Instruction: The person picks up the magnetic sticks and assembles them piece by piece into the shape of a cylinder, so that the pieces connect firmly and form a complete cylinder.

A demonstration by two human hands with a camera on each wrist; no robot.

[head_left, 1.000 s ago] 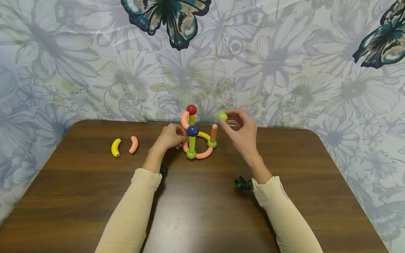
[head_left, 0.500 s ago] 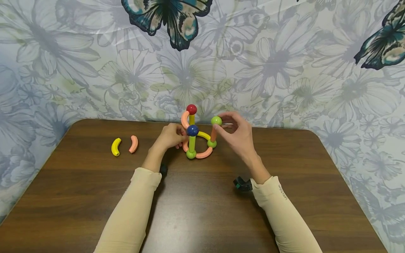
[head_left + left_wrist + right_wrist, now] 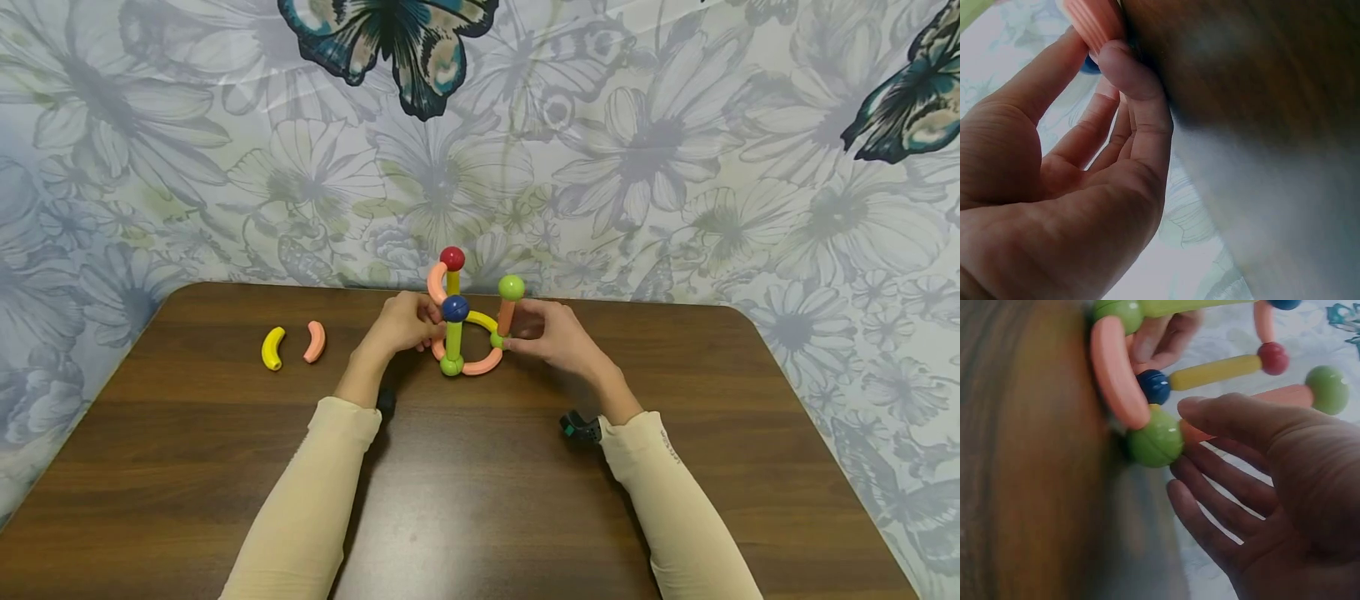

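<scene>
At twelve o'clock on the counter, our left hand pinches a pink curve; our right hand grips the orange post. Jostling could topple the structure.

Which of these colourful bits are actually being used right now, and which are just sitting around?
In use:
- rod-and-ball structure, held by both hands
- left hand, pinching a pink curved piece
- right hand, at the orange upright rod topped by a green ball

Lying about:
- yellow curved piece
- loose pink piece, both left on the table
</scene>
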